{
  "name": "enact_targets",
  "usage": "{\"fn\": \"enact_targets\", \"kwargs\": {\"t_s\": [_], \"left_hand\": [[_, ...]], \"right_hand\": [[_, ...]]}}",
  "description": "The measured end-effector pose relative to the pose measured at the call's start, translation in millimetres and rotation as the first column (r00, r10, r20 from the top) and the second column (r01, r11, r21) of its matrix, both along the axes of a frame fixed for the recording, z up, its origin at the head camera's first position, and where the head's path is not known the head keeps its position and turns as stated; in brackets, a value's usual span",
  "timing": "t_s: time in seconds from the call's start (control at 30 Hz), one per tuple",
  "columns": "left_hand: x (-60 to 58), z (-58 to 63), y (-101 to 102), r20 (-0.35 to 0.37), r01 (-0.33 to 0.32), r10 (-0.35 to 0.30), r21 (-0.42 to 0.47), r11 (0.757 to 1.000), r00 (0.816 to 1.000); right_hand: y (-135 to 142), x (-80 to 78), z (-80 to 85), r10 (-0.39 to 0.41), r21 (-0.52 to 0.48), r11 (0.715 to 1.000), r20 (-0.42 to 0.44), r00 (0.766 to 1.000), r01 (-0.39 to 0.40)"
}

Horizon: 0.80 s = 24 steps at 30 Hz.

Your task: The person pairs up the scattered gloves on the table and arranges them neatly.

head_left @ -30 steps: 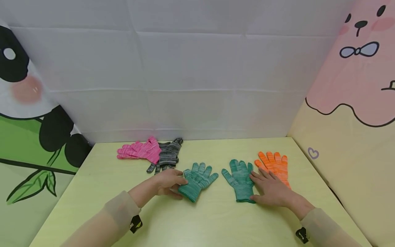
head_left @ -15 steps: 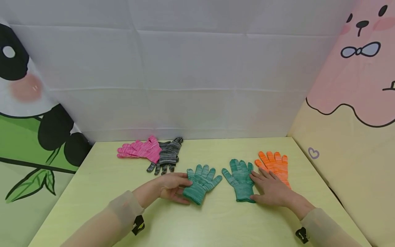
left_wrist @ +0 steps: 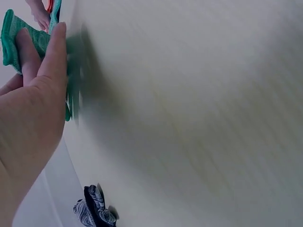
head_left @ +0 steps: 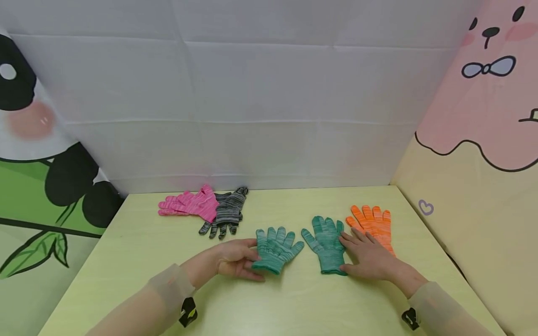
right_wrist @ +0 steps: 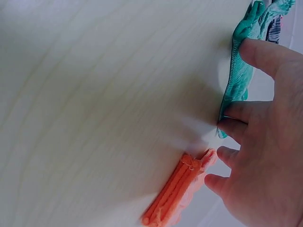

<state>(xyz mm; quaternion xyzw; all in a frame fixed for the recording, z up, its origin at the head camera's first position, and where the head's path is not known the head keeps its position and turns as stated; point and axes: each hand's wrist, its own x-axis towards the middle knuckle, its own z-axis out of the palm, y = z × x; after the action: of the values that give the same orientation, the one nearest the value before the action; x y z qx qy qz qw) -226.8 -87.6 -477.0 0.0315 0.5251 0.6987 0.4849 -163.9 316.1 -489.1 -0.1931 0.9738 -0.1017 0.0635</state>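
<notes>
My left hand [head_left: 235,260] pinches the left edge of a green knit glove [head_left: 275,251], thumb on top and other fingers lower down by the cuff. This glove's fingers point to the back of the table. To its right lies a second green glove [head_left: 329,249], palm down flat. Along that glove's right side rests my right hand [head_left: 371,257], fingers spread and relaxed; in the right wrist view its thumb and fingertips touch the glove's edge [right_wrist: 239,80]. An orange glove [head_left: 376,226] lies just beyond the right hand, partly hidden by it.
At the back left, a pink glove pair [head_left: 191,205] overlaps striped black-and-grey gloves [head_left: 230,211]. All lie on a pale yellow table [head_left: 269,308]. A white sheet [head_left: 260,116] hangs behind, and printed panels flank both sides.
My left hand has shifted right, bringing its green glove closer to the other one and turning it so its fingers point straighter back. The right hand has stayed put.
</notes>
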Motion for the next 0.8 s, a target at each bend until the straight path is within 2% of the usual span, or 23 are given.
{"fn": "enact_targets", "kwargs": {"t_s": [0.1,0.2,0.27,0.33,0.4,0.53,0.63,0.8], "left_hand": [[1.2,-2.3,0,0.006,0.017,-0.017,0.076,0.997,1.000],[2.1,-3.2,-1,-0.025,0.035,-0.032,0.142,0.989,0.999],[2.2,-2.7,-1,-0.076,0.048,-0.035,0.174,0.984,0.996],[2.0,-0.2,-1,-0.160,0.054,-0.024,0.186,0.981,0.987],[1.1,3.8,0,-0.252,0.048,0.001,0.185,0.982,0.968],[-0.9,16.0,2,-0.402,0.015,0.058,0.177,0.984,0.914],[-2.1,25.2,3,-0.458,-0.005,0.089,0.182,0.983,0.885],[-2.9,38.1,6,-0.519,-0.016,0.116,0.194,0.981,0.847]], "right_hand": [[0,0.1,-0.1,0.009,-0.018,1.000,-0.009,1.000,-0.009],[2,-0.8,-2.1,0.021,-0.036,0.999,-0.020,1.000,-0.022],[2,-1.0,-2.4,0.025,-0.038,0.999,-0.021,0.999,-0.026],[2,-1.4,-2.1,0.024,-0.032,0.999,-0.018,1.000,-0.024],[2,-1.5,-0.8,0.016,-0.020,1.000,-0.011,1.000,-0.016],[-1,-1.3,1.3,-0.007,0.001,1.000,0.020,1.000,0.007],[-2,-1.0,2.2,-0.015,0.010,1.000,0.038,0.999,0.015],[-2,-0.8,2.6,-0.008,0.030,1.000,0.027,1.000,0.007]]}}
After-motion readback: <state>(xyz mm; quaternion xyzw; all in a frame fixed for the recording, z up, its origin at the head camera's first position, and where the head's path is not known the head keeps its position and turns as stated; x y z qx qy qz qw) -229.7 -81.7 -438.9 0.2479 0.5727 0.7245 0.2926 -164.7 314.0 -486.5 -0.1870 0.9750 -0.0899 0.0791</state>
